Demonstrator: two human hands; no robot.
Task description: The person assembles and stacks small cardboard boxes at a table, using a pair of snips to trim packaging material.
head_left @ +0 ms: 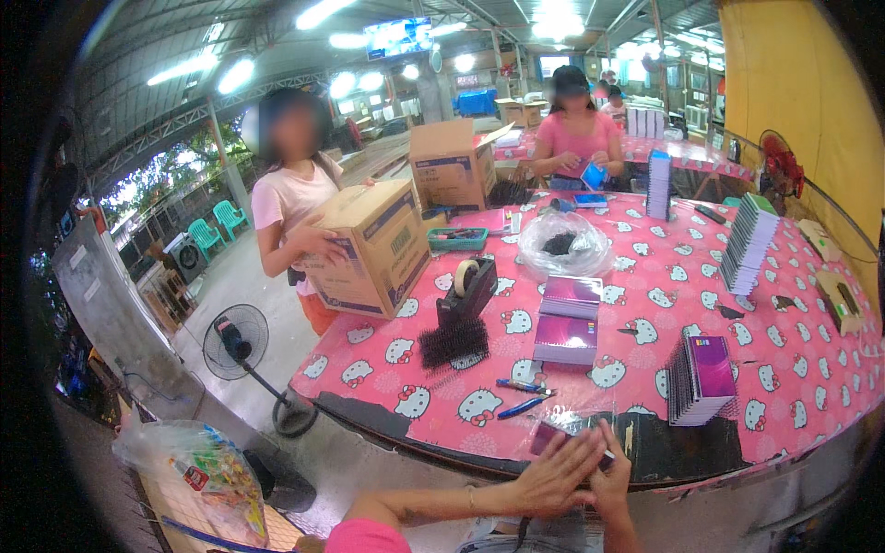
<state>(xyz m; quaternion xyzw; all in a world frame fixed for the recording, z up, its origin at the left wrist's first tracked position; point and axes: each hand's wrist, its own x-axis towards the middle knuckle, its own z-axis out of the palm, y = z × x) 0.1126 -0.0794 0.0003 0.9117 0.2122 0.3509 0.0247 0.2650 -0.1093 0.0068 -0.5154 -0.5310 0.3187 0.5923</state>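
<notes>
My left hand (556,475) lies flat with fingers spread over a small purple notebook in clear plastic wrap (562,426) at the near edge of the pink cartoon-cat tablecloth (645,276). My right hand (610,479) grips the same wrapped notebook from the right side. Two blue pens (523,396) lie just beyond it. A stack of purple spiral notebooks (701,378) stands to the right, and two more piles (569,318) sit further back. Black spiral bindings (454,343) lie beside a tape dispenser (470,286).
A person in a pale pink shirt holds a cardboard box (373,249) at the table's left edge. Another person in pink works at the far side. A clear bag (562,244), a green tray (456,240), upright notebook rows (749,241) and a floor fan (238,343) are around.
</notes>
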